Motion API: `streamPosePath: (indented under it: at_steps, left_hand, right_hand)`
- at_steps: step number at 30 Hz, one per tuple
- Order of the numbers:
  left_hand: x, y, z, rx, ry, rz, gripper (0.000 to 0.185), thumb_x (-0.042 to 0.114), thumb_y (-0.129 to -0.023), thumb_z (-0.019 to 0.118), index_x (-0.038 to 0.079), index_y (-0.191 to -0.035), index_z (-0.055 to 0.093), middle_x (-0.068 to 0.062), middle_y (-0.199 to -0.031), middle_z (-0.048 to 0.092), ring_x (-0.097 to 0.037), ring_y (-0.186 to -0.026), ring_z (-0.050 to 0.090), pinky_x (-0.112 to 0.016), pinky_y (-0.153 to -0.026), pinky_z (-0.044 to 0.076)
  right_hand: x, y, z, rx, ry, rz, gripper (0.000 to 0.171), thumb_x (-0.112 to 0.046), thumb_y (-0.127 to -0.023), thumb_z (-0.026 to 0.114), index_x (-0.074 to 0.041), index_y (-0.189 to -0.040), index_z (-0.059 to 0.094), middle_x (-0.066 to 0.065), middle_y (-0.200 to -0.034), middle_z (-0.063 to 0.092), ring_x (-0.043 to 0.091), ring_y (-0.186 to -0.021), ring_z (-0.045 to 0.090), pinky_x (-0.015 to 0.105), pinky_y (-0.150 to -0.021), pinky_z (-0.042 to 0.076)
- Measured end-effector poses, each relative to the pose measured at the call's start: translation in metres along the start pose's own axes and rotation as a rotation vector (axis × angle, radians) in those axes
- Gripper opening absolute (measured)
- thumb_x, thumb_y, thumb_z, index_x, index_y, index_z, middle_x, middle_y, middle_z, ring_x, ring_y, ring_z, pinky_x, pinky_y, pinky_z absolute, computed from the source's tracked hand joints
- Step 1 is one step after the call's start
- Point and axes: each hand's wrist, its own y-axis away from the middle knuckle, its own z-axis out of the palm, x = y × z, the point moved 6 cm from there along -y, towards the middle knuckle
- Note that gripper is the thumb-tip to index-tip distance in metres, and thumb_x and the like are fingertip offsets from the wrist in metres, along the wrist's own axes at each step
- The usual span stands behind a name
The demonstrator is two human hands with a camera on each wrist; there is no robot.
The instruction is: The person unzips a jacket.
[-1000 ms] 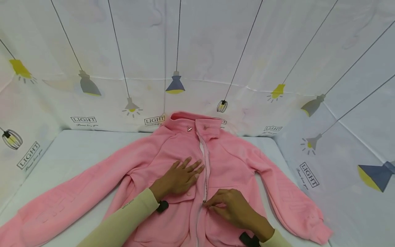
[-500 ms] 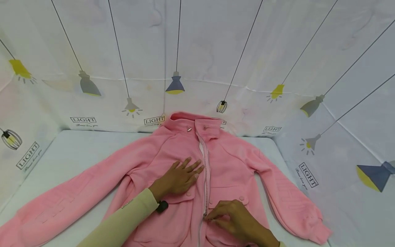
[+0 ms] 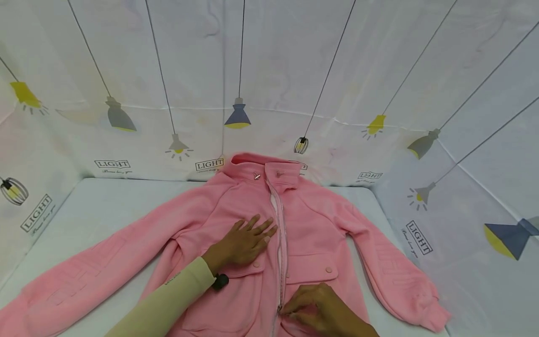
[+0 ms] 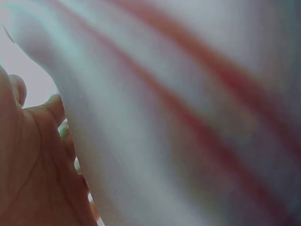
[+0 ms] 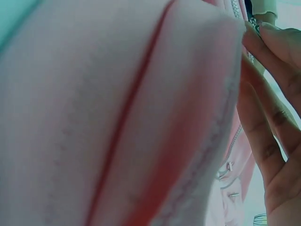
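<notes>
One pink jacket (image 3: 311, 224) lies front-up on the white table (image 3: 118, 201) in the head view, collar (image 3: 248, 169) far. We see the left hand (image 3: 243, 242) flat, left of the zipper (image 3: 282, 238), fingers spread — grasping nothing. Nearer, the right hand (image 3: 326, 311) pinches the zipper pull (image 3: 280, 309). From the left wrist we get the palm (image 4: 40, 174) beside blurred cloth (image 4: 141, 141); from the right wrist, the same pinch shows — with blurred pink fabric (image 5: 117, 117) at left.

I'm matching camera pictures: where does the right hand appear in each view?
Head: the right hand is at the bottom, right of centre.
Left wrist: can't make it out.
Right wrist: the right hand is along the right edge.
Landmark in head and right wrist views: the zipper beside that hand.
</notes>
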Motion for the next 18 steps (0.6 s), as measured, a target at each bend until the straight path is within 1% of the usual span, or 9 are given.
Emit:
streamPosePath:
  at_steps: [4,7,10,15,18]
  left_hand:
    - [0.000,0.000,0.001,-0.002,0.009,-0.006,0.055,0.041,-0.118,0.018,0.027,-0.171,0.027,0.002,-0.179,0.020,-0.037,-0.167,0.014,-0.065,-0.130,0.018]
    - [-0.003,-0.001,0.004,0.008,0.010,-0.002,0.056,0.043,-0.118,0.017,0.028,-0.171,0.027,0.003,-0.179,0.020,-0.036,-0.167,0.013,-0.064,-0.131,0.017]
    - [-0.007,-0.004,0.010,0.008,0.023,-0.007,0.057,0.047,-0.117,0.014,0.032,-0.171,0.023,0.006,-0.180,0.016,-0.033,-0.168,0.009,-0.064,-0.132,0.015]
    - [-0.013,-0.007,0.016,0.019,0.024,-0.007,0.056,0.049,-0.116,0.011,0.036,-0.171,0.020,0.011,-0.179,0.013,-0.030,-0.168,0.007,-0.063,-0.132,0.015]
    - [-0.013,-0.007,0.017,0.024,0.021,-0.006,0.056,0.048,-0.117,0.012,0.036,-0.171,0.021,0.011,-0.179,0.014,-0.029,-0.168,0.008,-0.063,-0.132,0.015]
  right_hand:
    - [-0.001,0.004,0.004,-0.031,-0.064,0.045,0.023,-0.001,-0.097,0.075,-0.014,-0.114,0.082,-0.001,-0.107,0.082,0.007,-0.099,0.076,0.020,-0.081,0.061]
    - [-0.002,0.007,0.006,-0.044,-0.089,0.066,0.022,-0.002,-0.098,0.074,-0.014,-0.115,0.082,-0.002,-0.107,0.082,0.006,-0.099,0.076,0.021,-0.081,0.062]
    - [-0.004,0.009,0.008,-0.040,-0.082,0.030,0.023,-0.001,-0.097,0.075,-0.013,-0.115,0.082,-0.002,-0.106,0.082,0.005,-0.099,0.076,0.019,-0.081,0.061]
    - [-0.009,0.011,0.011,-0.026,-0.067,-0.071,0.024,0.000,-0.094,0.078,-0.010,-0.115,0.082,0.001,-0.107,0.082,0.008,-0.099,0.076,0.016,-0.083,0.059]
    - [-0.011,0.011,0.013,-0.031,-0.082,-0.088,0.023,0.000,-0.093,0.078,-0.008,-0.114,0.083,0.003,-0.108,0.081,0.010,-0.101,0.076,0.017,-0.084,0.060]
